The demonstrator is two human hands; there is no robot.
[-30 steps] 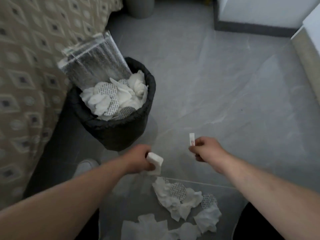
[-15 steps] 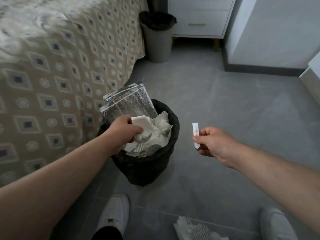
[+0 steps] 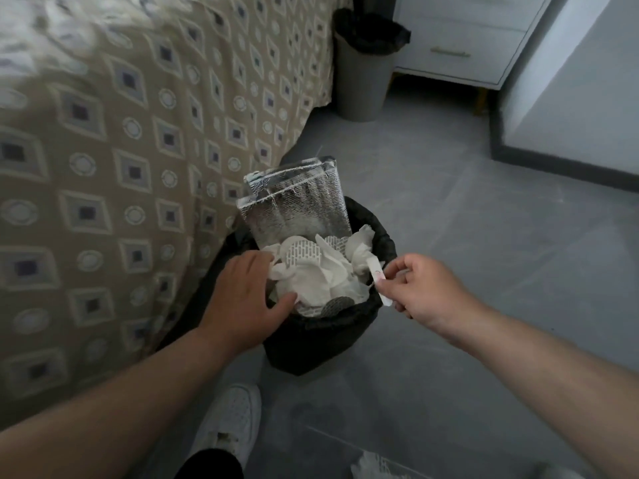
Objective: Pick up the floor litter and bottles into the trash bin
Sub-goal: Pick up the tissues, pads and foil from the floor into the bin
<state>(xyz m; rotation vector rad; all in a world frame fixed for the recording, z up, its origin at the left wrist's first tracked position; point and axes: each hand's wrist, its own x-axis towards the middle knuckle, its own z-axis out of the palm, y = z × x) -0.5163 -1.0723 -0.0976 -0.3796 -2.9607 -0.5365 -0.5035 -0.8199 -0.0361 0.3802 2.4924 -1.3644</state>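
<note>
At the far left hung a tan bedspread (image 3: 103, 160) patterned with diamonds and circles, its edge falling beside the black-lined trash bin (image 3: 311, 344). The left hand (image 3: 242, 299) lay palm down over the bin's left rim, fingers spread and loose, grasping nothing, its thumb at the edge of the paper heap. Below it a white shoe (image 3: 231, 420) stood on the grey floor (image 3: 484, 219). A silver foil bag (image 3: 297, 205) stood upright in the back of the bin, and crumpled white tissues (image 3: 318, 274) with perforated round pads filled it to the brim. Just right of the heap, a small white strip (image 3: 378, 280) was poised over the bin's right rim, pinched between thumb and forefinger of the right hand (image 3: 422, 288), the other fingers curled. Further back stood a grey bin (image 3: 363, 81) with a black liner and a white drawer unit (image 3: 466, 46). The step in hand looked like the drop: the left hand's load seemed already delivered, while the strip was not yet let go. The next move called for carrying the strip a little inward so that it cleared the rim, since the bin was full and a light scrap could slide off the heap. More white litter (image 3: 373, 468) lay on the floor at the bottom edge, so the task appeared unfinished.
</note>
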